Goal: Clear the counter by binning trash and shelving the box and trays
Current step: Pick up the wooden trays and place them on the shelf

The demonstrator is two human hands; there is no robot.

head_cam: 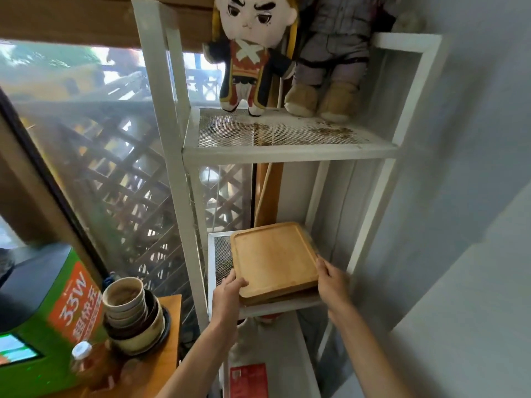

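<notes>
The person is shelving the trays [274, 261]: a small stack of wooden ones is lying on the middle mesh shelf [219, 254] of the white rack [172, 156], its near edge overhanging the shelf's front rail a little and the stack sitting slightly askew; the left hand [230, 291] is gripping the near left corner, thumb curled over the top rim and fingers going underneath where they are hidden; the right hand [330, 278] is holding the near right corner, its fingers bent around the edge; both grips look firm rather than spread flat. To finish well, I judge the hands should be pushing evenly so the stack is sliding straight back, squaring with the mesh and not catching the rack's right post; the lower tray seems offset from the top one, so keeping pressure on both layers should stop them shearing apart; letting go should wait until no edge is hanging past the rail. Two dolls [253, 53] are standing on the shelf above, well apart from the work; bowls [129, 308] are stacked on the counter [161, 366] to the left.
</notes>
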